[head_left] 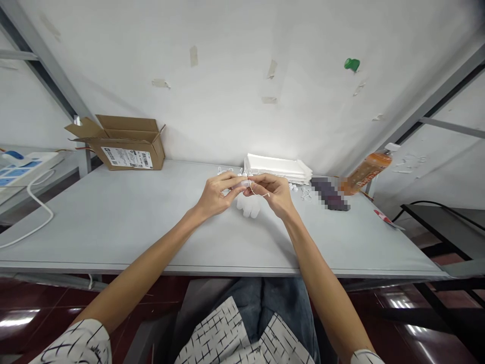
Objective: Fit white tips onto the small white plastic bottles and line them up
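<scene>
My left hand (217,193) and my right hand (276,193) meet above the middle of the table, fingers pinched. Between their fingertips is a small whitish translucent piece (245,183), partly covered by the fingers. A thin pale string (260,192) trails from it under my right fingers. Just below the hands, several frosted white pieces (249,207) lie together on the tabletop. Behind the fingers, small white bits (224,170) are partly hidden. More small white bits (306,193) lie to the right of my right hand.
A stack of white sheets or flat packets (278,167) lies against the back wall. An open cardboard box (131,146) stands back left, near a white power strip (28,168) with its cable. A blurred dark flat object (330,194) and a tilted orange drink bottle (367,171) are at right.
</scene>
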`<state>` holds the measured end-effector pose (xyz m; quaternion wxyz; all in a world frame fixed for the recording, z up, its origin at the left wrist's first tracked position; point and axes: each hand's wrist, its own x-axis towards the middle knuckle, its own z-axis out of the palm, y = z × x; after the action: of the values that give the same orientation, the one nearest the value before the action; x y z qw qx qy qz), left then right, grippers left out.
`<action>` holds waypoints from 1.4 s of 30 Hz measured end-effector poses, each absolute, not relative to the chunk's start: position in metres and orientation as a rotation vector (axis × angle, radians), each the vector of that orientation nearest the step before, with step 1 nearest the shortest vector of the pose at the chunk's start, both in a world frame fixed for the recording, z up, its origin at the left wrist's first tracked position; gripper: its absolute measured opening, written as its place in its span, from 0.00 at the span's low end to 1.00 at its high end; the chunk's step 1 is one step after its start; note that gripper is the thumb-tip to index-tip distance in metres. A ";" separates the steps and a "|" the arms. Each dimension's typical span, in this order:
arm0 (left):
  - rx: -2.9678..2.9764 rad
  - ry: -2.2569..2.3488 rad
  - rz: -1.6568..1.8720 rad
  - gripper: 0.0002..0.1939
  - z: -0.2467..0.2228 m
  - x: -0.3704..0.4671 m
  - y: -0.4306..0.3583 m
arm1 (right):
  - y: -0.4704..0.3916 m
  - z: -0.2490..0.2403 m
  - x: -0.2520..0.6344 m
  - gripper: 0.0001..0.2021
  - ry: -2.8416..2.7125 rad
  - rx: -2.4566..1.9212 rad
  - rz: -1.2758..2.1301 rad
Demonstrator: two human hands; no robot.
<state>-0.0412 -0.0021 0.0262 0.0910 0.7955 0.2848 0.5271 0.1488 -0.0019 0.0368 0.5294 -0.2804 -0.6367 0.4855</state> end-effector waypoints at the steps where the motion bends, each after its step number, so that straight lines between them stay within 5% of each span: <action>1: 2.379 0.849 1.571 0.13 0.026 -0.041 -0.002 | -0.002 0.037 0.149 0.18 -1.522 -0.674 1.167; 42: 2.533 0.712 1.819 0.10 0.016 -0.036 0.006 | -0.002 0.038 0.149 0.16 -1.545 -0.720 1.111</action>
<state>-0.0357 0.0058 0.0165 -0.0285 0.7914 0.2224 0.5686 0.1489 -0.0017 0.0379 0.5258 -0.3009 -0.6459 0.4646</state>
